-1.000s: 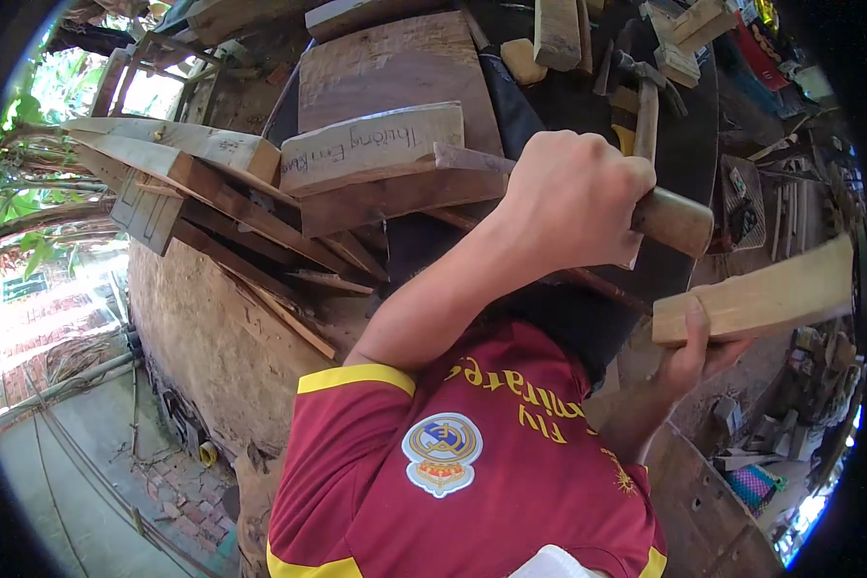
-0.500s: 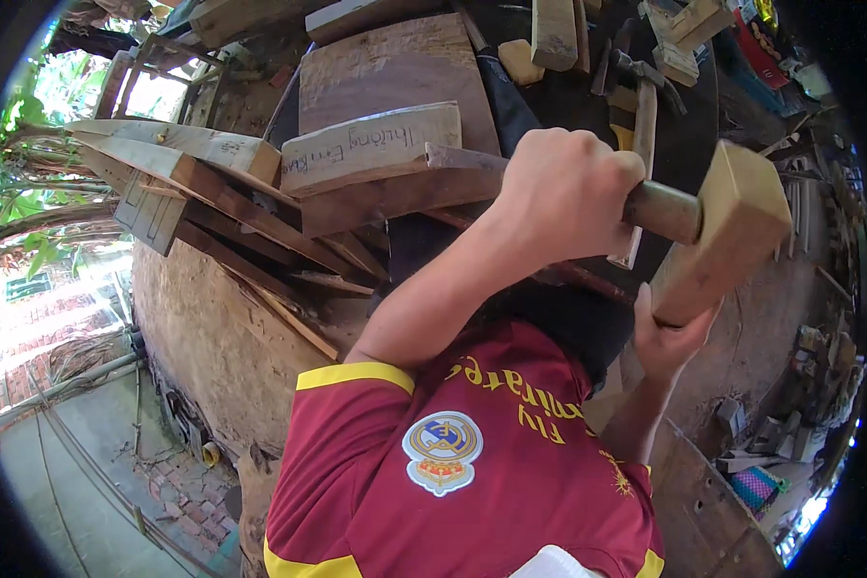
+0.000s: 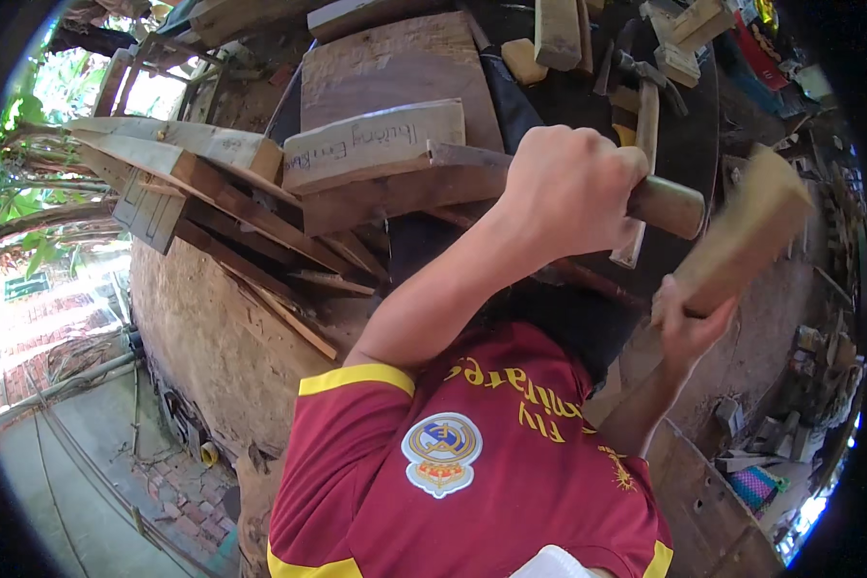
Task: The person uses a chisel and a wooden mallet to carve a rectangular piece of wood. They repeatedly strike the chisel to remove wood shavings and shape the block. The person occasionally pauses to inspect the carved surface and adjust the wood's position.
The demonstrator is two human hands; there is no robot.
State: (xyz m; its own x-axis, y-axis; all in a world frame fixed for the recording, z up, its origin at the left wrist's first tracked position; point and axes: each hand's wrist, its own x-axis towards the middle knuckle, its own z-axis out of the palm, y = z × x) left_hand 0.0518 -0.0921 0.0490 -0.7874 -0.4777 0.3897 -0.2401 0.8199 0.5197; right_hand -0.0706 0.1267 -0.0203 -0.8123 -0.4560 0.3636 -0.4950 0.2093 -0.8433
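The chisel, as I take this round-handled tool to be, spans the middle of the head view, above the dark surface where a hammer lies. My left grip is wrapped tight about its handle; my right grip is closed on the lower end of a blurred wooden block, just beside the butt but not touching it. Working from afar, I judge that a clean strike calls for meeting the butt squarely with the block's flat side, the handle held steady and the right fingers kept low. The tool's long axis runs nearly crosswise, dipping slightly to the right: butt toward the block, and a flat strip, probably the blade, toward the pale board at left. Whether its edge bites there I cannot tell.
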